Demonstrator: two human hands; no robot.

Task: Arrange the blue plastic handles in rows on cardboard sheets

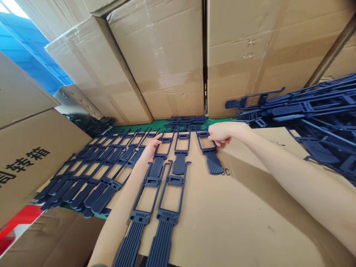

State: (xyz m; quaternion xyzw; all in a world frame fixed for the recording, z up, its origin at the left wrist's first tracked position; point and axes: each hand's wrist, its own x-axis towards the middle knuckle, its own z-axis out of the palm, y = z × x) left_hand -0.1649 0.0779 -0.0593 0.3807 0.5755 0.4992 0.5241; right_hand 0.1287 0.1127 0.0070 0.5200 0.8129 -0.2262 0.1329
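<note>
My right hand (224, 133) is closed on the upper right edge of a dark blue plastic frame piece (214, 163) with a ribbed paddle end, which lies slightly tilted on the cardboard. To the left, my left hand (151, 148) rests with its visible fingers stretched out against the side of a similar frame piece (166, 139). Between the hands lies another frame piece (180, 163). Nearer to me are two more, one frame piece (139, 218) beside my left forearm and one frame piece (168, 215) to its right.
Overlapping rows of the same pieces (102, 185) cover the left side. A loose heap of them (300, 105) stands at the right, and a small stack (187, 120) lies at the back. Large cardboard boxes (167, 59) wall off the far side; another box (25, 163) stands left.
</note>
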